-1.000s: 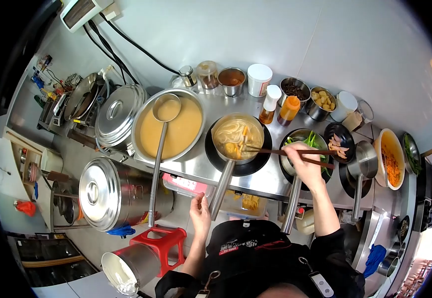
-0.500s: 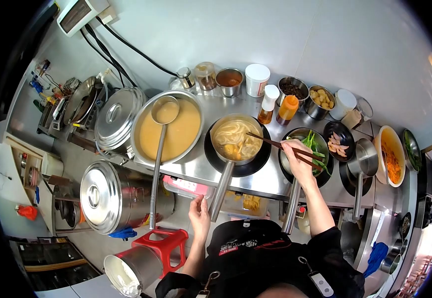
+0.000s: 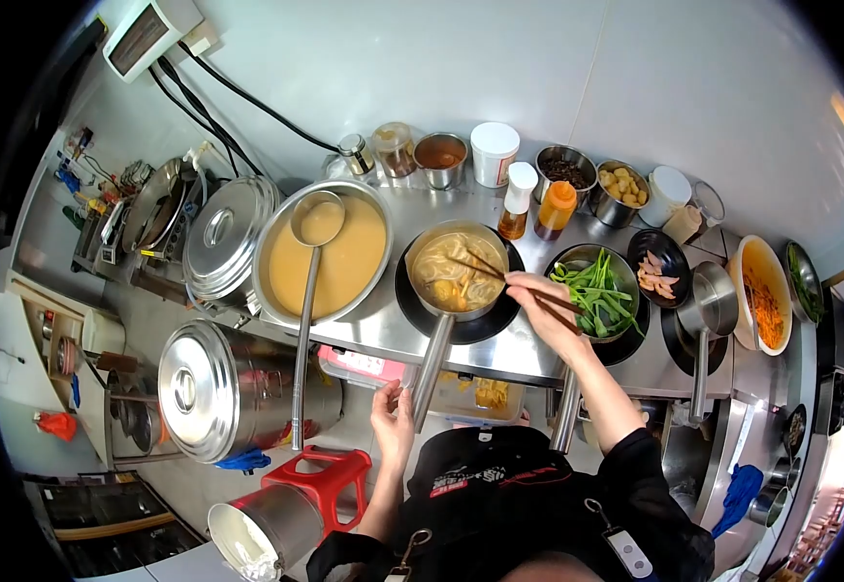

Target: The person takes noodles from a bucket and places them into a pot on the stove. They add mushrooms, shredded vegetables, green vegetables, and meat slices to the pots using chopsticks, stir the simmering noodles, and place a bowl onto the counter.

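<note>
My right hand is closed round dark chopsticks, whose tips are in the noodles and broth of a small steel saucepan. That pan sits on a round black burner, its handle pointing down toward me. My left hand hangs just left of the handle's end, fingers partly curled and apart, holding nothing. To the right, a second pan holds leafy greens. Left of the noodle pan, a long-handled ladle lies in a wide pot of tan broth.
Seasoning bottles and tubs stand along the wall. An empty saucepan, a black dish of meat slices and a bowl of shredded carrot are at right. A lidded steel pot and red stool stand at lower left.
My right hand and the chopsticks have moved left toward the noodle pan, uncovering the greens. The chopstick tips have shifted within the noodles. My left hand has barely moved.
</note>
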`<state>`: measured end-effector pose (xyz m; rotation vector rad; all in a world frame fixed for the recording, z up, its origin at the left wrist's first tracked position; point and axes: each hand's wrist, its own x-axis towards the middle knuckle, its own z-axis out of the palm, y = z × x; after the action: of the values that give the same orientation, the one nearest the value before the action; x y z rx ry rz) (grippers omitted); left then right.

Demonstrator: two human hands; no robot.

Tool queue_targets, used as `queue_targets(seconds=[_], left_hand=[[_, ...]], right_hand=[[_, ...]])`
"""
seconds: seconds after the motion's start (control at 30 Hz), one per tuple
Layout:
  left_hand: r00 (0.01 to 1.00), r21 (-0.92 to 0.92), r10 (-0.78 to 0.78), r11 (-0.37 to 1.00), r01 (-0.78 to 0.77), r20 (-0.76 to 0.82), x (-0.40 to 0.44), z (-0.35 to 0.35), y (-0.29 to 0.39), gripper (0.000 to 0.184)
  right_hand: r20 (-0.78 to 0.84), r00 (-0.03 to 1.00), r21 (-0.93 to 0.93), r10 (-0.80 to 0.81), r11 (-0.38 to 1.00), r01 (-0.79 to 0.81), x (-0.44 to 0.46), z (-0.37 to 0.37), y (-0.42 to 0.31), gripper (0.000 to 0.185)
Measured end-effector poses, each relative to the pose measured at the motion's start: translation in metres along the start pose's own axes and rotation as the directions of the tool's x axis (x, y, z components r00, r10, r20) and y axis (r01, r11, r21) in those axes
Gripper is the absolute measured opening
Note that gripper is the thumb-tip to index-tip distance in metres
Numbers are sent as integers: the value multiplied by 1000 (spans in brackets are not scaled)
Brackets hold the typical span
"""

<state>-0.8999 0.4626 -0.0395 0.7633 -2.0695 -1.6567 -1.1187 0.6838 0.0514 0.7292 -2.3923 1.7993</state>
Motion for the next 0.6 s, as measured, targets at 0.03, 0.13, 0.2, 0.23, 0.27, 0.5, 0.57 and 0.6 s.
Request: queue_targets(seconds=[0.03,0.13,0.2,0.23,0.27,0.5,0.57,0.6], left_hand=[[1000,3,1,1000,-1,1,0,0,-1,33],[1000,13,18,1000,-18,-4,-1,1,0,32],[999,21,37,999,-37,-11,-1,1,1,32],[1000,17,23,1000,-23,-5,-1,0,2,31],[1000,13,9,1000,-10,1,-1,0,2,31],[1000,31,6,999,-7,15,-2,-3,0,31],[1000,32,4,999,-4,23,-2,-3,-1,32],[1000,33,4,999,-5,21,-2,-3,0,32]], right_hand=[[38,999,-42,-23,999,24,-2,-1,-4,14],[72,995,-50,69,997,-65,0,-17,-27,16],[-30,999,-22,-42,999,41,6,-29,-34,16],[-52,998,-31,-33,999,31,8,-36,-35,15],[-76,997,-39,-23,999,20,9,-43,-39,15],[185,975,-179,126,979,-93,22,-35,-61,18],[170,984,-108,48,994,-30,23,-26,-48,18],[151,988,-92,25,996,-11,24,-22,-39,18]])
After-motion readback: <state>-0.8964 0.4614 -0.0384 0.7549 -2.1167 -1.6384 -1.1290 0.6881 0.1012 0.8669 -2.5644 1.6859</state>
